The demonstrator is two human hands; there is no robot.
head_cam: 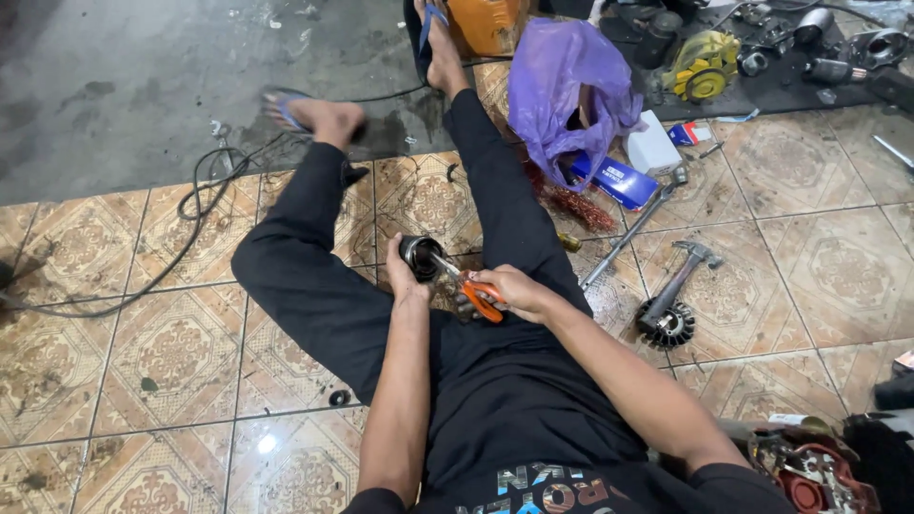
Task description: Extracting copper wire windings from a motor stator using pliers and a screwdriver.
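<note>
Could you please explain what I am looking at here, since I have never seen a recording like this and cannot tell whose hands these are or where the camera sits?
There is one picture, taken by a camera worn on a person's head and looking down, so the arms and legs belong to the wearer. The person sits on a patterned tiled floor with legs spread. The left hand grips a dark, round metal part. The right hand holds orange-handled scissors, whose tips point into that part. To the wearer's right lie a hammer, a black toothed wheel, a long metal bar, a purple plastic bag and a blue box. A black cable runs along the left side. More machine parts lie at the top right, too cluttered to identify.
</note>
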